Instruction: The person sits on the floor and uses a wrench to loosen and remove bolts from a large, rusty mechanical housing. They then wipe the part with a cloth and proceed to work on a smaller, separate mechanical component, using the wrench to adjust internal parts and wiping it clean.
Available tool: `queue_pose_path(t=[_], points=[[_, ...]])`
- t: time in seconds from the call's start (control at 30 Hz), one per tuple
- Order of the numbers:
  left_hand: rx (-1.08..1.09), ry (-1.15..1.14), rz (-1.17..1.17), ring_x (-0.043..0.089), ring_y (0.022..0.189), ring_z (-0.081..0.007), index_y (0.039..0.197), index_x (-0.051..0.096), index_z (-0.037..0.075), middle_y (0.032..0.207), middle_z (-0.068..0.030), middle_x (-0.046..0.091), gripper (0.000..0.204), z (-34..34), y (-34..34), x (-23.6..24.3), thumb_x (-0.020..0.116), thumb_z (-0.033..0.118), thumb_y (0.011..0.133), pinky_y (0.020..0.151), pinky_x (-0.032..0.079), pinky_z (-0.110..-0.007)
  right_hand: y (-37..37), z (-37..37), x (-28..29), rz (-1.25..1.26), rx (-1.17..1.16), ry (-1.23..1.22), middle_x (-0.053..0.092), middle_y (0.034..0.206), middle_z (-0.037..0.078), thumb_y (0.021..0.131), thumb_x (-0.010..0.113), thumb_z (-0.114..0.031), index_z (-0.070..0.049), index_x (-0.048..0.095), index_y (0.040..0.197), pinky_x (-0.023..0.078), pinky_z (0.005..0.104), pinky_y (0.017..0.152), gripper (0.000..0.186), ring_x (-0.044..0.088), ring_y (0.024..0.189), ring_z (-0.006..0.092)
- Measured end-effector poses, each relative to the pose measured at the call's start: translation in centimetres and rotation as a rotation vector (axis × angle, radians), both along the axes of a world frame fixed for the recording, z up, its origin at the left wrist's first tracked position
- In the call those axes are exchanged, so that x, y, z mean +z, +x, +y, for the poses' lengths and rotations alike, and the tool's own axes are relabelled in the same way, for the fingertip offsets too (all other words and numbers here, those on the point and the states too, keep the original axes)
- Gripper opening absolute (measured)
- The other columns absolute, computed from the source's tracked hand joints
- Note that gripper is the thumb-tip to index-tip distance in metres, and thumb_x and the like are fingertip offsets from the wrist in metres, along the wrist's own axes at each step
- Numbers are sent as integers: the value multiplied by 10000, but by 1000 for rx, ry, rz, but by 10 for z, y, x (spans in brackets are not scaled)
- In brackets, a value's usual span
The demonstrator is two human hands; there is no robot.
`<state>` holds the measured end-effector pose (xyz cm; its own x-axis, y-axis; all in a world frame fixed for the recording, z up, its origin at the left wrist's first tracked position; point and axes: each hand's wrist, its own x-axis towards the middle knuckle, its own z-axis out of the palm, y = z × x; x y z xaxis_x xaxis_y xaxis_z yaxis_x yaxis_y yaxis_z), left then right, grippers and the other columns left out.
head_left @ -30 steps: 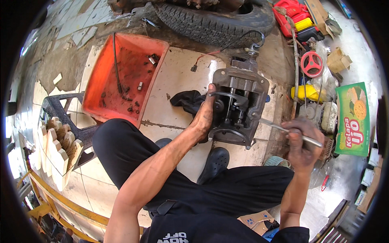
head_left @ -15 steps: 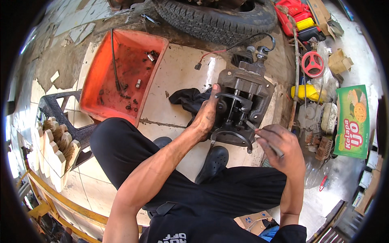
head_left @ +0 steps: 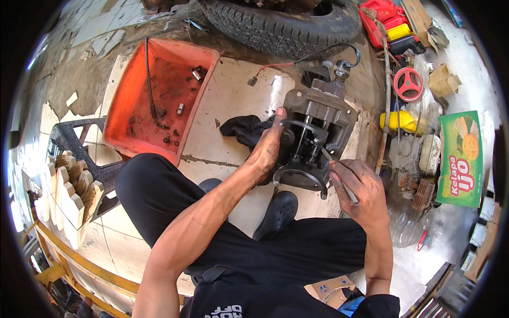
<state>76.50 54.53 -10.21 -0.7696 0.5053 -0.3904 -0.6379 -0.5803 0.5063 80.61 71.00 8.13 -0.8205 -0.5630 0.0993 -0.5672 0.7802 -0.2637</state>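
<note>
Fingers (head_left: pixel 344 175) of our right hand (head_left: pixel 360 193) are pinched narrow around a thin metal tool (head_left: pixel 339 177), whose tip pokes into the middle of the brake caliper (head_left: pixel 318 135). Our left hand (head_left: pixel 268 151) lies against the left side of the caliper, its fingers spread loosely over the metal with the thumb up near the top edge, steadying the part rather than closing on it.

We see the caliper, dark grey and greasy, lying on the tiled floor (head_left: pixel 233 100) just ahead of our knees, with a curved wire clip at its near end. A black rag (head_left: pixel 244 130) sits beside it, partly under our left hand. A thin cable with a red lead (head_left: pixel 275 66) runs from the top of the caliper across the tiles.

To the left stands an orange plastic tray (head_left: pixel 159 100) holding small bolts and a slim rod. A tyre (head_left: pixel 281 24) lies beyond the caliper. On the right we have a red steering-wheel toy (head_left: pixel 408 85), a yellow container (head_left: pixel 400 121) and a green box (head_left: pixel 466 159), all well apart from our hands. A black shoe (head_left: pixel 278 212) rests near the caliper.
</note>
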Motion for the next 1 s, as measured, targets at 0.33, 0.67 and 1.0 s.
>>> queue_pose_path(t=[0.33,0.67,1.0], points=[[-53,-93,25,525,1218,-273,1410,463,8,1315,-198,557,1068,-1,-1,10,224,874,832,1058,398,-399,2,15,1,-180,-31,-43,649,924,115,818,716,-47,-13,663,1009,531,384,737,201,650,849,291],[90,-75,47,644,1087,-253,1425,396,33,1262,-176,584,913,6,-2,9,246,773,914,937,556,-379,6,-4,-3,50,-107,-71,666,850,131,838,691,-33,9,680,961,541,385,698,130,662,761,307],[-37,-476,24,519,960,-233,1148,586,-58,1010,-147,585,1083,0,-2,0,227,905,807,897,394,-398,3,0,7,-239,-187,-79,680,775,135,855,680,-52,9,699,868,527,355,658,65,661,685,302]])
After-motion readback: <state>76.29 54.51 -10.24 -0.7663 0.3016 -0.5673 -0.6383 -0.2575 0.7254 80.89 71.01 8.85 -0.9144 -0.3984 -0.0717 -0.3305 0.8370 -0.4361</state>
